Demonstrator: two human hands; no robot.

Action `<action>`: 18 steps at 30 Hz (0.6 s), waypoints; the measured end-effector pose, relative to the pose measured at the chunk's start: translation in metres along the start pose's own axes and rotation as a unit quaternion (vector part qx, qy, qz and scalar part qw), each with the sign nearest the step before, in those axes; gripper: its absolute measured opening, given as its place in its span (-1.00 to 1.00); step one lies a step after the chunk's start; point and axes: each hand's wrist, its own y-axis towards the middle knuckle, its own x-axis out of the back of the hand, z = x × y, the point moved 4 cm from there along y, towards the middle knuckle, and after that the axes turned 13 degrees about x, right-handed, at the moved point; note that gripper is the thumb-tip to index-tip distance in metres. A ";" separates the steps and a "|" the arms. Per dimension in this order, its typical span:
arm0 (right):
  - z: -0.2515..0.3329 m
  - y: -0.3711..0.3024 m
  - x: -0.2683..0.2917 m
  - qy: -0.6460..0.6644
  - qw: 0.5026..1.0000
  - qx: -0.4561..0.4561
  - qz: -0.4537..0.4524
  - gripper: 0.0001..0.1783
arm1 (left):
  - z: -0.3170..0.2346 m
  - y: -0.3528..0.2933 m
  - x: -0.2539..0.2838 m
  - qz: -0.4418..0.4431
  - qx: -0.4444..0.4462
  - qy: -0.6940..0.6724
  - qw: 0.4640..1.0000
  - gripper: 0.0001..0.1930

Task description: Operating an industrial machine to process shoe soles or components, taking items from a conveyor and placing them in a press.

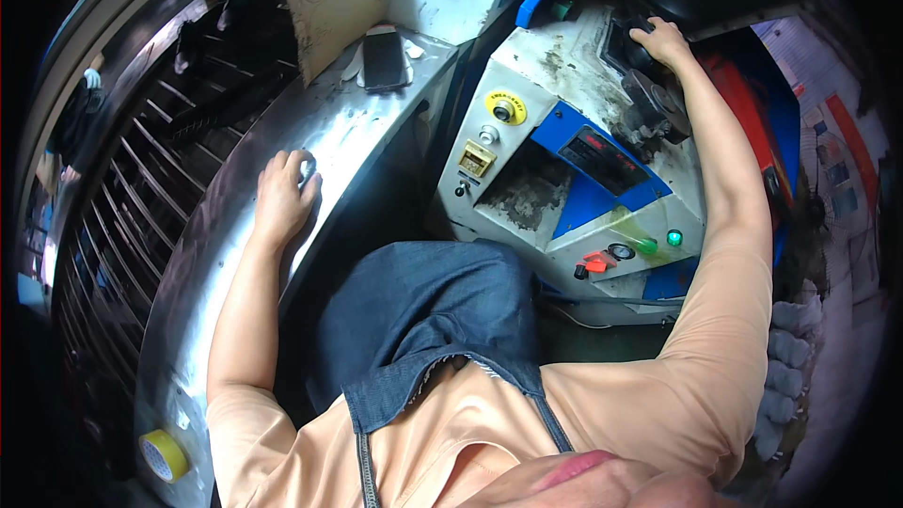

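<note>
My left hand (285, 192) rests on the shiny metal ledge (212, 254). Its fingers are curled around a small greyish thing (307, 169), too little of which shows to name. Stretched out to the far right, my right hand (664, 43) grips a dark rounded part (640, 49) on top of the grey machine (555, 71). Its fingertips bend over that part, and the underside of the grip is hidden. Below it on the machine sits a dark, grimy mechanism (654, 108).
A phone (384, 58) lies on white cloth at the ledge's far end; a yellow tape roll (164, 454) is at the near end. The machine's front carries a button on a yellow disc (505, 109), a dark display (604, 158) and a green light (674, 237). Metal bars (155, 165) run along the left.
</note>
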 end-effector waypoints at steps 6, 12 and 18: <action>-0.014 0.011 -0.006 0.004 0.999 0.026 0.027 -0.05 | 0.007 0.003 -0.005 -0.004 -0.020 -0.001 1.000 -0.73; 0.058 -0.023 0.059 -0.130 0.944 0.224 -0.205 -0.16 | 0.008 0.012 -0.008 -0.002 -0.031 -0.007 0.999 -0.74; 0.288 -0.209 -0.009 0.166 0.785 0.552 -0.229 -0.85 | 0.015 0.003 -0.004 -0.005 -0.023 0.017 1.000 -0.72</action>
